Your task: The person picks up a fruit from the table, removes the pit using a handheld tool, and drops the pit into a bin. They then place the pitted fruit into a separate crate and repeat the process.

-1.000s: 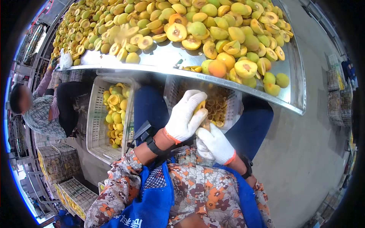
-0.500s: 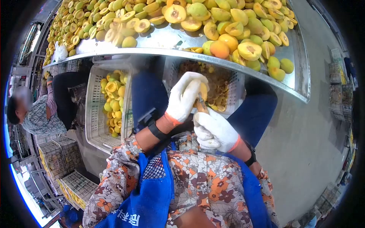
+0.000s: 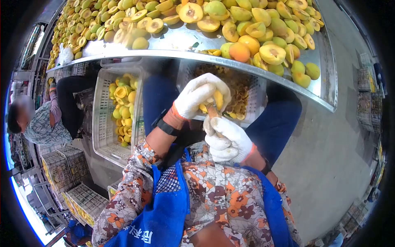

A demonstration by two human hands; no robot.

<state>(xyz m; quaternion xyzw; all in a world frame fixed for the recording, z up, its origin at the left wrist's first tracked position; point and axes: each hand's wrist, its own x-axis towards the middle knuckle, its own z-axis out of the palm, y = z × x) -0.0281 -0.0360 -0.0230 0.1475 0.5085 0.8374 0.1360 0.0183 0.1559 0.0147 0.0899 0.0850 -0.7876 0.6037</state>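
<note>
A piece of yellow stone fruit [image 3: 219, 99] lay within the left hand [image 3: 197, 92], whose gloved fingers were curled closely round it. The right hand [image 3: 228, 140], also gloved, was closed on the handle of a slim tool [image 3: 213, 112]; the tool's tip was hidden at the fruit. A moment earlier, metal showed between handle and fruit; here the left fingers had folded farther over and the handle leaned more to the left, which suggested that work on this piece was unfinished. Beneath, a crate [image 3: 257, 96] contained scraps [image 3: 240, 96]; to the left, a second crate [image 3: 102, 117] contained cut fruit [image 3: 123, 113]. On the far side, a metal desk [image 3: 170, 42] bore heaped stone-fruit halves [image 3: 277, 27].
</note>
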